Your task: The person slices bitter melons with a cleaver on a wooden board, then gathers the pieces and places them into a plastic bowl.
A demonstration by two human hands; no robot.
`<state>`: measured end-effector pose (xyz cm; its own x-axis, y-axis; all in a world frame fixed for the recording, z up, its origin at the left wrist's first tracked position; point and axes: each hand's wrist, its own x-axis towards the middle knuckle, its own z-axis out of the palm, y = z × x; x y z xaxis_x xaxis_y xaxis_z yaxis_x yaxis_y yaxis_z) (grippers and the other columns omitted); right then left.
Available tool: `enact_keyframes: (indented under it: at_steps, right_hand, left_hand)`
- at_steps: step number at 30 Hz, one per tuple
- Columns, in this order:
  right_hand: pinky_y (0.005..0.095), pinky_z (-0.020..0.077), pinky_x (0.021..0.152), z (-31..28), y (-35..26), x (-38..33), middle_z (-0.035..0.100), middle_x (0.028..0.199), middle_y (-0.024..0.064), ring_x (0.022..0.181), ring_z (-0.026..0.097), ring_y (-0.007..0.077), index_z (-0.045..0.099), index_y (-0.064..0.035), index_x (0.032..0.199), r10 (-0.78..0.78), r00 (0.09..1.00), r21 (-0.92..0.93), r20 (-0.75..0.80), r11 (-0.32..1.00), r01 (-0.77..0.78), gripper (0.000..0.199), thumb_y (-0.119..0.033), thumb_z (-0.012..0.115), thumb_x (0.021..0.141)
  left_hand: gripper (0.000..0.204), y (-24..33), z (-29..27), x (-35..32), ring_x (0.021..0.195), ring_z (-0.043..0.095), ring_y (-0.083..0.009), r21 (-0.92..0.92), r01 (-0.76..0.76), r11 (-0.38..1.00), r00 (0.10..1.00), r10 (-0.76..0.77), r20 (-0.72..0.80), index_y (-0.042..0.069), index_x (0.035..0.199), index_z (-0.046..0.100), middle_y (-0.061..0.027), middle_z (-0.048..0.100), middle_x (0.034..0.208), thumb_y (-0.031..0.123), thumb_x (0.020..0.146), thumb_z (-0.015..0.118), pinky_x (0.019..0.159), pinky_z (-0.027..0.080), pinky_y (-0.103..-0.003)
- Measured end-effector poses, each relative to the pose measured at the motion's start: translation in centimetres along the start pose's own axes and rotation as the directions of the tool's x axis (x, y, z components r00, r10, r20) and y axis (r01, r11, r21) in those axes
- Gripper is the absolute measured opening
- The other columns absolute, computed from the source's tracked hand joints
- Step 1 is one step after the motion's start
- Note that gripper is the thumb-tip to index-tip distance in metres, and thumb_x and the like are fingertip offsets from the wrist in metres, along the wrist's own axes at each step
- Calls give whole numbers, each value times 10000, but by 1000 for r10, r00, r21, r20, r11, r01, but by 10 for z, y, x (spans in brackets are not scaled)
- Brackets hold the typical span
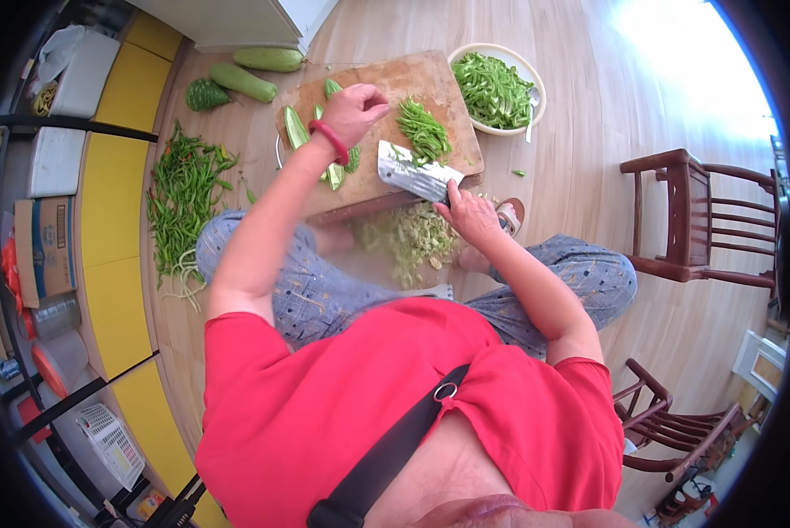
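Yellow-fronted cabinets (118, 207) stand well to the left of the cutting board (382, 75), which serves as reference. Left of the board, a heap of green chillies (188, 180) lies spread on the wood-toned floor (580, 132). A dark green gourd (206, 94) and two paler gourds (244, 82) rest on the floor off the board's far left corner. On the board's left part lie cut green gourd pieces (296, 128), some partly hidden under the left arm. The left hand (358, 113), with a red bracelet (329, 141) at its wrist, is above the board's middle; its fingers are bent and close together, and whether the tips pinch anything cannot be told. Shredded green strips (423, 132) sit in a pile on the board's right half. Below the board's near edge, pale scraps (413, 245) are strewn on the floor. At the board's near right part is a cleaver (413, 179), its broad blade beside the strips and carrying green bits. The right hand (471, 214) grips its handle end, fingers closed round it. Beyond the board's right edge stands a pale bowl (541, 81) filled with green strips, a spoon (533, 110) at its rim. A brown wooden chair (690, 216) stands well right of the board.
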<state>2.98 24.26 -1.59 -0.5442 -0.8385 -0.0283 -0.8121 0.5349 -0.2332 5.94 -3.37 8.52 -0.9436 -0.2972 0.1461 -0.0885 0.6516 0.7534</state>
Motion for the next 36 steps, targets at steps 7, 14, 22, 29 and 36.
enact_keyframes:
  at_steps: [7, 14, 22, 29, 36]
  right_hand:
    - [427, 497, 593, -2, 19, 63, 632, 727, 164, 655, 635, 317, 496, 9, 1099, 261, 965, 52, -38, 964, -259, 518, -449, 503, 857]
    - [454, 492, 651, -2, 146, 127, 623, 732, 207, 679, 629, 327, 640, -26, 861, 570, 815, 424, 105, 716, -555, 546, -500, 371, 897]
    - [247, 375, 365, -99, 111, 101, 450, 528, 3, 388, 422, 96, 473, -76, 672, 517, 728, 745, 450, 232, -625, 439, -460, 477, 884]
    - [255, 389, 402, -119, 62, 50, 484, 554, 12, 437, 462, 88, 567, -3, 791, 442, 786, 671, 431, 426, -607, 416, -393, 479, 904]
    - [417, 497, 558, -28, 23, 44, 629, 716, 162, 635, 626, 318, 502, -23, 1076, 15, 1000, 38, 28, 999, -16, 423, -400, 484, 883]
  left_hand:
    - [104, 2, -41, -35, 637, 547, -118, 85, -9, 996, 999, 5, 49, 26, 822, 639, -51, 604, 765, 113, 768, 658, 567, 435, -249]
    - [104, -43, -23, -56, 641, 533, -63, -76, 260, 963, 965, -257, 42, 9, 823, 639, -23, 619, 725, 101, 778, 659, 580, 446, -228]
    - [153, -70, -10, -67, 699, 628, -202, 197, 417, 887, 884, -446, 139, 38, 794, 658, -116, 657, 765, 177, 732, 667, 660, 490, -316]
    - [227, -66, 20, -66, 879, 587, -305, 375, 369, 850, 905, -421, 66, 47, 914, 631, -144, 615, 945, 198, 745, 640, 794, 465, -384]
    - [261, -72, 29, -64, 935, 564, -305, 360, 368, 857, 903, -421, 79, 61, 948, 633, -144, 583, 1004, 213, 737, 650, 840, 446, -373]
